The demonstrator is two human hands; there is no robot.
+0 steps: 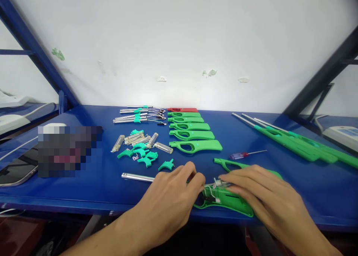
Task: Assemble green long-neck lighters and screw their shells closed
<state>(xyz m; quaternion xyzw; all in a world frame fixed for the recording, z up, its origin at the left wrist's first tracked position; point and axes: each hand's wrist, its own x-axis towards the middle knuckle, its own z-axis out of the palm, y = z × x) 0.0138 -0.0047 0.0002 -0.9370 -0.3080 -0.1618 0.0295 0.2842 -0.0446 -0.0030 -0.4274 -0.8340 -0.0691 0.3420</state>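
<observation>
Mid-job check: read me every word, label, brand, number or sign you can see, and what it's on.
No text can be read anywhere in this view.
White plastic device with a bluish panel, far right: any markings too small to read.
Dark pixelated object, left: any lettering obscured.
Open green plastic handle shell and slim silver metal tube, in front: no lettering legible.

No text, label, brand, number or sign can be read on anything here.

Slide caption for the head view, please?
Right hand holding a clear part at an open green casing, left hand over a metal tube.
</observation>
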